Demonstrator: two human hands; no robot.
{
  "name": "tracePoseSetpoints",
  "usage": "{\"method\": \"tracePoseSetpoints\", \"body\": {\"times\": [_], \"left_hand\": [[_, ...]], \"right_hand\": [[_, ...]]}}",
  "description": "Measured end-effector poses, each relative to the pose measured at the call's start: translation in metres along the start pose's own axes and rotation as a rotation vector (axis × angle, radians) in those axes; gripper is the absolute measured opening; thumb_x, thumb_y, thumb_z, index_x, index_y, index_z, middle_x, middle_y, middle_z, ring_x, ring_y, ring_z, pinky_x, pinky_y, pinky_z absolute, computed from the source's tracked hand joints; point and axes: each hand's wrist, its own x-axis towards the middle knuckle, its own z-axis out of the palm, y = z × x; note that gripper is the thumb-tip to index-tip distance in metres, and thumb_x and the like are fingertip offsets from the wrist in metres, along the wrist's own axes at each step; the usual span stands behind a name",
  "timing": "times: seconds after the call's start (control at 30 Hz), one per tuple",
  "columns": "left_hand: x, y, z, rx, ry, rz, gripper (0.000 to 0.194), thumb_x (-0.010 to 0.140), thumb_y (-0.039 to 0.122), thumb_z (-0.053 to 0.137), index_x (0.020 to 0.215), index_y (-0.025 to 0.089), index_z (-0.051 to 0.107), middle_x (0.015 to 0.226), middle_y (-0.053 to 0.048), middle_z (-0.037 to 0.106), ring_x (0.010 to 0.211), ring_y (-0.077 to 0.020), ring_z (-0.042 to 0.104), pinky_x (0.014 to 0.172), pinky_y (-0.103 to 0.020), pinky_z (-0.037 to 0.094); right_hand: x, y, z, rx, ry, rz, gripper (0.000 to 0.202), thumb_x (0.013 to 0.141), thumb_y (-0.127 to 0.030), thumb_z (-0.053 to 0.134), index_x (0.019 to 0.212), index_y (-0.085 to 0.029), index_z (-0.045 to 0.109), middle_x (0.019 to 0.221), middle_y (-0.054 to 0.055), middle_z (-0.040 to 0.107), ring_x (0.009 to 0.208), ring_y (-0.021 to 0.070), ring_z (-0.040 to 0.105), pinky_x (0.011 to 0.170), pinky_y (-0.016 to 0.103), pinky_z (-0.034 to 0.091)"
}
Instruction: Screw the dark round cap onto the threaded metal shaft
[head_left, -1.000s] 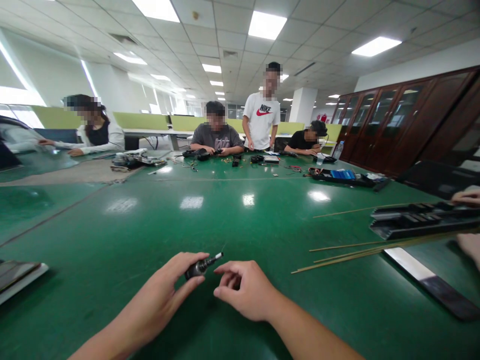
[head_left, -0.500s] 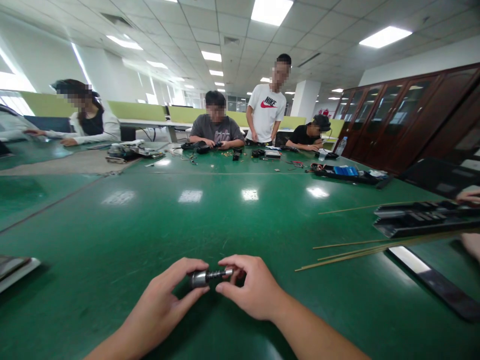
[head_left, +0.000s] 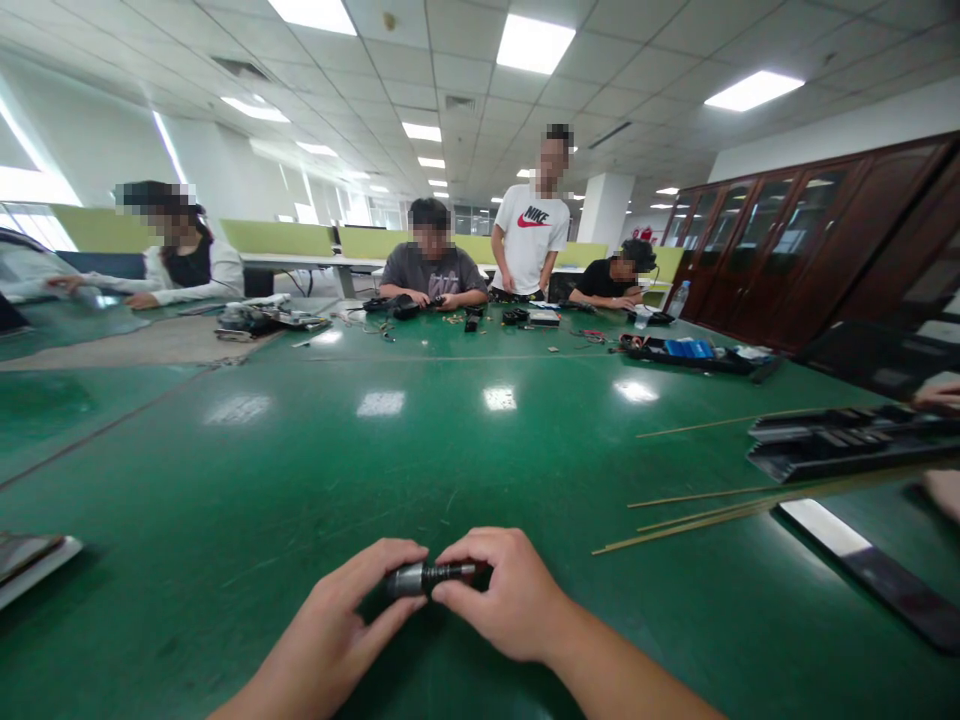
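A silver metal cylinder with a thin dark shaft (head_left: 409,580) lies level just above the near part of the green table (head_left: 360,450). My left hand (head_left: 337,610) grips the wide silver end between thumb and fingers. My right hand (head_left: 514,595) curls round the narrow end. Its thumb and forefinger close on the dark ringed section beside the cylinder, and the shaft's pale tip points into the palm. Ridges along the shaft look like a spring or thread, which I cannot tell. Some of the right fingers are hidden behind the hand.
Thin yellowish rods (head_left: 690,525) lie to the right, near black channel pieces (head_left: 847,445) and a dark flat bar (head_left: 870,575). A tray-like object (head_left: 37,565) sits at the left edge. Across the table, several people work among parts; a black tray (head_left: 652,348) holds blue pieces.
My right hand has moved left along the shaft, and its fingertips have closed on it next to the cylinder. Both hands sit slightly lower in view as the camera tilts up.
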Motion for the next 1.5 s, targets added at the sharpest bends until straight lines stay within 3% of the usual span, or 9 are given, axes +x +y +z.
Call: {"method": "tracePoseSetpoints", "body": {"times": [0.4,0.63,1.5], "left_hand": [[0.0,0.0091,-0.001,-0.041,0.013,0.015,0.034,0.096,0.031,0.062,0.128,0.032,0.051,0.123,-0.002,0.065,0.114,-0.0171,0.063,0.1,-0.029,0.053],[-0.0013,0.007,-0.0006,-0.057,0.029,0.074,0.035,0.095,0.028,0.063,0.129,0.031,0.053,0.122,-0.003,0.066,0.114,-0.0174,0.063,0.101,-0.03,0.052],[-0.0013,0.0057,-0.0025,-0.048,0.043,0.065,0.034,0.094,0.028,0.064,0.127,0.03,0.055,0.122,-0.004,0.067,0.114,-0.018,0.064,0.102,-0.031,0.052]], "right_hand": [[-0.001,-0.0039,0.0002,0.0,0.007,-0.022,0.013,0.08,-0.026,0.077,0.092,-0.023,0.078,0.083,0.0,0.074,0.074,0.0151,0.067,0.07,0.025,0.046],[0.0011,-0.0031,-0.0005,0.024,-0.007,-0.035,0.013,0.08,-0.02,0.075,0.092,-0.023,0.078,0.084,0.0,0.076,0.076,0.0152,0.068,0.072,0.025,0.047],[0.0001,-0.0046,-0.0017,0.01,-0.006,-0.006,0.013,0.079,-0.02,0.076,0.091,-0.024,0.079,0.084,0.0,0.076,0.076,0.0162,0.069,0.073,0.026,0.048]]}}
